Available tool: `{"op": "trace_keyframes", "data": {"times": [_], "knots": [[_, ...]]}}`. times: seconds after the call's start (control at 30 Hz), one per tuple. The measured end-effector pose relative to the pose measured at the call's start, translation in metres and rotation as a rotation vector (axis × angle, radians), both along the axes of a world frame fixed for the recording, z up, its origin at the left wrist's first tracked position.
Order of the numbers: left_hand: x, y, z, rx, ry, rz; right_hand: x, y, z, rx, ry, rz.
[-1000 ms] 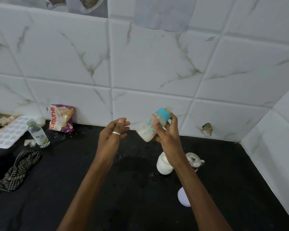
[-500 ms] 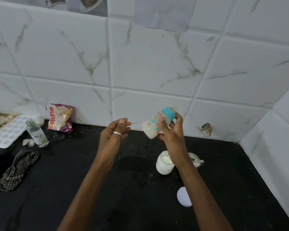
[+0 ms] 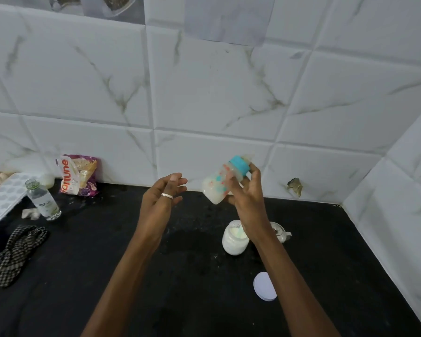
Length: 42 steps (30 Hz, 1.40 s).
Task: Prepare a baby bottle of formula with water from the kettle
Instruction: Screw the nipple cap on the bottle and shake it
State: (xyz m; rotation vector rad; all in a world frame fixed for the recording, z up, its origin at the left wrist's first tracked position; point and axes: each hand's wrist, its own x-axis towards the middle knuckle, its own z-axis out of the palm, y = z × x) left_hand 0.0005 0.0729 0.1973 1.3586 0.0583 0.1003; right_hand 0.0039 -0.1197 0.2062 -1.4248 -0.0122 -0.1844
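- Right hand (image 3: pixel 247 198) is raised above the desk (image 3: pixel 107 276), fingers wrapped around the baby bottle (image 3: pixel 223 182), which tilts with its teal collar up-right; white liquid fills its lower end.
- Left hand (image 3: pixel 159 203) hovers beside it, fingers loosely spread, empty.
- An open jar (image 3: pixel 235 240) of white powder stands below.

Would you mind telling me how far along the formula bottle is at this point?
Mostly done: the baby bottle already holds milky liquid and its teal collar and teat are on. In hand: the right hand grips it tilted above the counter, apparently mixing; the left hand is open and empty. Left: the formula jar stands open, its white lid lying apart on the black counter.
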Motion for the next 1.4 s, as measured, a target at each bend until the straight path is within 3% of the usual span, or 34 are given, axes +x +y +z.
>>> {"op": "trace_keyframes", "data": {"times": [0.13,0.27,0.4,0.5,0.63,0.77,0.9,1.03,1.17,1.3,1.4], "knots": [[0.0019,-0.0005,-0.0013,0.009,-0.009,-0.004,0.0016,-0.0010,-0.0015,-0.139,0.007,0.102],[0.0023,0.0007,-0.0015,0.008,-0.010,-0.003,0.0044,-0.0035,0.0022,0.056,-0.014,-0.052],[0.0048,-0.0011,-0.0005,0.012,-0.013,-0.003,0.0038,-0.0045,-0.0010,-0.141,0.023,0.067],[0.0055,-0.0028,0.0009,0.010,-0.014,-0.008,0.0053,-0.0049,-0.0003,0.014,0.002,-0.033],[0.0062,-0.0037,-0.0003,0.020,-0.022,-0.020,0.0044,-0.0027,-0.0006,-0.177,0.031,0.107],[0.0073,-0.0048,0.0006,-0.014,-0.011,0.001,0.0069,-0.0039,0.0022,0.050,-0.014,-0.076],[0.0067,-0.0045,0.0001,-0.002,-0.023,-0.006,0.0057,0.0004,-0.0038,-0.153,0.019,0.067],[0.0047,-0.0067,0.0027,-0.014,-0.011,0.004,0.0071,0.0001,-0.0027,0.029,-0.009,-0.052],[0.0046,-0.0060,0.0021,-0.005,-0.012,-0.004,0.0063,0.0005,-0.0027,-0.140,0.014,0.072],[0.0043,-0.0066,0.0018,-0.021,-0.010,-0.003,0.0056,-0.0028,-0.0014,-0.004,-0.026,-0.036],[0.0047,-0.0057,0.0004,-0.030,-0.021,-0.006,0.0039,-0.0014,-0.0027,-0.158,-0.004,0.090]]}}
